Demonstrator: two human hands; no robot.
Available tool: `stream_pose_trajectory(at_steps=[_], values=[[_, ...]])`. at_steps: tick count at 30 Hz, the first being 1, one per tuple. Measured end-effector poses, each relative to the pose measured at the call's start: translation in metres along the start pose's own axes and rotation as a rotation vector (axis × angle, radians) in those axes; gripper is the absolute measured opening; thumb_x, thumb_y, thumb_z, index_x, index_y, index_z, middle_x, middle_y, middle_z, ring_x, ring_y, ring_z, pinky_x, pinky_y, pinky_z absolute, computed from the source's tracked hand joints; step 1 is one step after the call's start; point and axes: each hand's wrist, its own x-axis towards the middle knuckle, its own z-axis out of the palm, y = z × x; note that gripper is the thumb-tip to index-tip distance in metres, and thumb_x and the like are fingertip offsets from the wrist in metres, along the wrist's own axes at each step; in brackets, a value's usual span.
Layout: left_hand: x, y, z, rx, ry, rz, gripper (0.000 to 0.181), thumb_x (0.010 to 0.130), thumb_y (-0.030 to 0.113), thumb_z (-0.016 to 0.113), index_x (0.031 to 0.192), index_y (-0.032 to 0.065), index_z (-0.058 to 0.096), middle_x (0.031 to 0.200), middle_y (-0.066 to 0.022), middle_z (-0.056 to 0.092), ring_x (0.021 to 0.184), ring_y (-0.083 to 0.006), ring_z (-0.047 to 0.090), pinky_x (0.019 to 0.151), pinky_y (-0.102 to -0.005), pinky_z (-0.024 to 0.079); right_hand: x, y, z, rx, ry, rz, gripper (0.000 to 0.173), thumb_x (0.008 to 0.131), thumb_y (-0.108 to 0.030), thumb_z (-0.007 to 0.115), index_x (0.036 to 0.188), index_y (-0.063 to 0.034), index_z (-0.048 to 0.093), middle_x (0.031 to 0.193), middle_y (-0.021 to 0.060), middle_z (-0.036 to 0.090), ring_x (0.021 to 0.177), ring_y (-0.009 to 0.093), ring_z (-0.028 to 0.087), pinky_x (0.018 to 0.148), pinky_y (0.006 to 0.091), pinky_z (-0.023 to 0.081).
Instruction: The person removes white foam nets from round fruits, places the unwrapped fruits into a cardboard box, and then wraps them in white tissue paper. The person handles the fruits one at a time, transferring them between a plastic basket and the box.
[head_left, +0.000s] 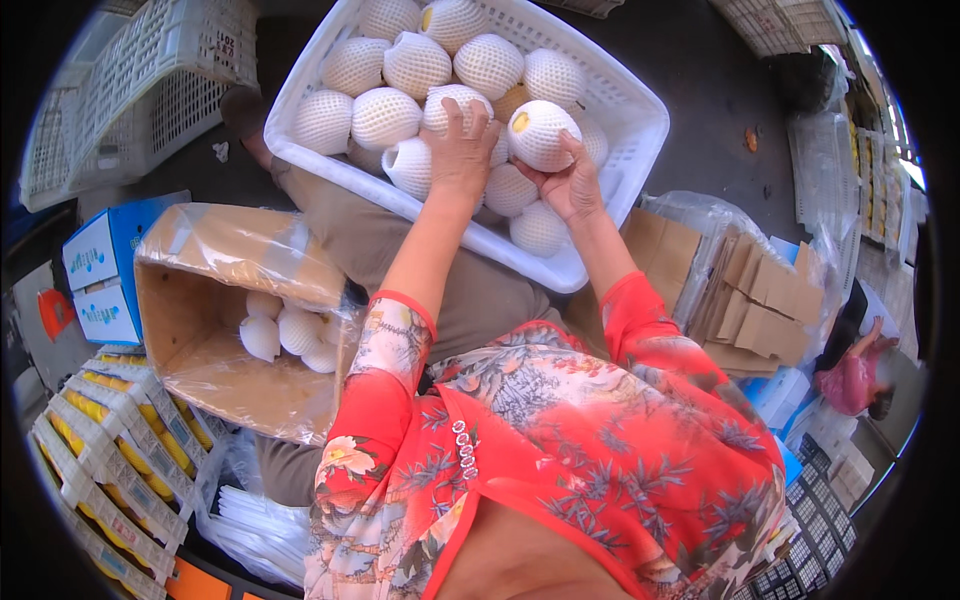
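Note:
A white plastic crate (622, 120) rests at a tilt across my lap, holding many round yellow fruits in white foam nets. My right hand (571, 180) holds one foam-netted fruit (534, 136) above the others, its yellow skin showing through the net's open end. My left hand (466, 154) lies over the middle of the crate, fingertips on another foam-netted fruit (442, 112). Whether it grips that fruit is unclear, as the palm side is hidden. A netted fruit (407, 166) with its net's open end facing left lies beside my left hand.
To my left a cardboard box (172, 315) lies on its side with several netted fruits (300, 330) inside. Below it are stacked crates of yellow fruit (112, 450) and bagged white foam nets (259, 525). Flattened cardboard (765, 300) is at right; a person (851, 379) sits farther off.

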Motion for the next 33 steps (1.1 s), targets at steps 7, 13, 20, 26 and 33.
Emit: stream_pose_trajectory(at_steps=[7, 13, 20, 26, 33], values=[[-0.012, -0.010, 0.015, 0.144, 0.128, 0.096, 0.032, 0.090, 0.032, 0.063, 0.121, 0.0295, 0.067, 0.152, -0.0022, 0.031, 0.146, -0.0384, 0.021, 0.090, -0.0704, 0.040, 0.016, 0.027, 0.012, -0.113, 0.046, -0.096, 0.075, 0.087, -0.030, 0.080, 0.143, -0.0094, 0.035, 0.133, 0.0161, 0.054, 0.119, 0.034, 0.060, 0.089, 0.0544, 0.059], [-0.013, 0.003, 0.020, 0.184, 0.137, 0.042, 0.033, 0.087, 0.032, 0.065, 0.120, 0.0263, 0.068, 0.152, 0.0032, 0.032, 0.148, -0.0335, 0.020, 0.093, -0.0775, 0.037, 0.018, 0.018, 0.016, -0.344, 0.054, -0.090, 0.066, 0.090, -0.032, 0.077, 0.140, -0.0074, 0.043, 0.132, 0.0145, 0.056, 0.110, 0.031, 0.065, 0.085, 0.0462, 0.062], [-0.007, -0.012, 0.008, -0.075, 0.063, 0.160, 0.037, 0.090, 0.020, 0.062, 0.126, 0.0194, 0.066, 0.158, 0.0033, 0.026, 0.151, -0.0344, 0.017, 0.104, -0.0751, 0.032, 0.038, 0.014, 0.012, -0.534, 0.153, -0.100, 0.068, 0.083, -0.033, 0.084, 0.134, -0.0016, 0.052, 0.124, 0.0128, 0.062, 0.105, 0.028, 0.066, 0.076, 0.0416, 0.064], [-0.027, -0.020, -0.043, -0.234, -0.235, 0.079, 0.050, 0.088, 0.023, 0.064, 0.136, 0.0353, 0.062, 0.165, 0.0005, 0.026, 0.155, -0.0332, 0.011, 0.109, -0.0777, 0.020, 0.055, 0.005, 0.001, -0.768, -0.029, -0.006, 0.063, 0.086, -0.040, 0.080, 0.125, 0.0031, 0.056, 0.112, 0.0194, 0.066, 0.089, 0.030, 0.071, 0.067, 0.0399, 0.065], [-0.203, -0.015, -0.045, -0.531, 0.479, -0.112, 0.066, 0.086, 0.015, 0.066, 0.146, 0.0303, 0.045, 0.158, -0.0054, 0.035, 0.146, -0.0255, 0.035, 0.111, -0.0685, 0.032, 0.040, 0.009, -0.004, -1.611, 0.208, -0.713, 0.077, 0.088, -0.042, 0.077, 0.140, 0.0049, 0.046, 0.139, 0.0219, 0.055, 0.128, 0.029, 0.055, 0.104, 0.0425, 0.048]])
